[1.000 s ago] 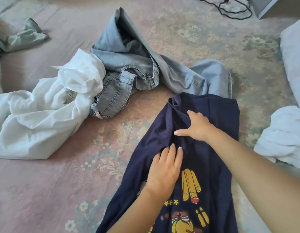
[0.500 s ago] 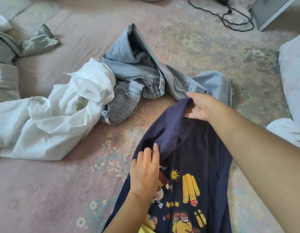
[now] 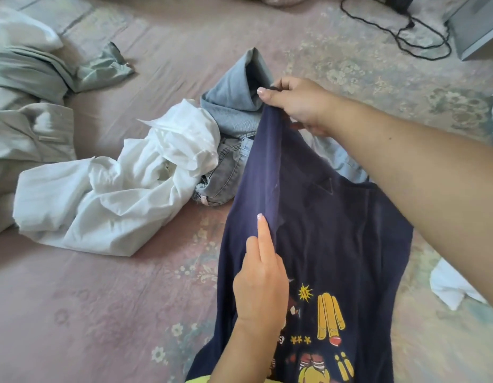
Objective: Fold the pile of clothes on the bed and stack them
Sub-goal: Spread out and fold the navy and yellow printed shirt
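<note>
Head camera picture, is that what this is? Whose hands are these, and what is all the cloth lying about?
Yes: the camera sits on a person's head and looks down at their own two bare hands; there is no robot. The right hand pinches the top edge of a navy T-shirt with a yellow print and lifts it. The left hand lies on the shirt with straight fingers. On the bed lie grey jeans, a crumpled white garment and pale green clothes at far left. A black cable lies at the top.

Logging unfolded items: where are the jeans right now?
In the head view, the jeans lie crumpled at centre, behind the navy shirt and right of the white garment.
</note>
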`<action>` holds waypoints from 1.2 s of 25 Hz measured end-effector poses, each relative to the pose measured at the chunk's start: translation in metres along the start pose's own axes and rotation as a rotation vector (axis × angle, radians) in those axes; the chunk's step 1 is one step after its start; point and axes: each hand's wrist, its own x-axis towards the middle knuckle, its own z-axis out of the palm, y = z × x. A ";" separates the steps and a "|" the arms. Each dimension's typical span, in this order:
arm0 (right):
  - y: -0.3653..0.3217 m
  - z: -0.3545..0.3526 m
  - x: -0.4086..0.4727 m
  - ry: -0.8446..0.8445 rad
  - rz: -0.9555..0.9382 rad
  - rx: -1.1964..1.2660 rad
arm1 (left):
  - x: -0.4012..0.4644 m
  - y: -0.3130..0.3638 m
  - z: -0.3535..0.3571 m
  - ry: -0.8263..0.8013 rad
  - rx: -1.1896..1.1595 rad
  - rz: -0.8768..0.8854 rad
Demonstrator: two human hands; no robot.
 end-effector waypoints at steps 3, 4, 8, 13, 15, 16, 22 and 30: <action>-0.008 -0.013 0.000 -0.011 -0.043 -0.175 | 0.005 -0.011 -0.005 -0.044 -0.112 -0.133; -0.008 -0.016 0.000 -0.015 -0.026 -0.197 | 0.008 -0.012 -0.007 -0.067 -0.151 -0.183; -0.014 -0.025 -0.006 -0.065 0.062 -0.356 | 0.021 -0.017 -0.027 -0.220 -0.198 -0.384; -0.037 -0.028 -0.018 -0.116 0.052 -0.204 | 0.070 -0.002 -0.054 -0.099 -0.362 -0.223; -0.039 -0.026 -0.024 -0.092 0.026 -0.172 | 0.120 0.011 -0.059 -0.117 -0.538 -0.114; -0.040 -0.027 -0.028 -0.076 0.014 -0.141 | 0.144 0.018 -0.058 -0.164 -0.586 -0.073; 0.005 -0.096 -0.045 0.143 0.011 -0.058 | 0.198 0.026 -0.058 -0.272 -0.369 0.123; 0.217 -0.160 -0.065 0.171 0.337 -0.516 | 0.241 0.018 -0.059 -0.405 0.068 0.628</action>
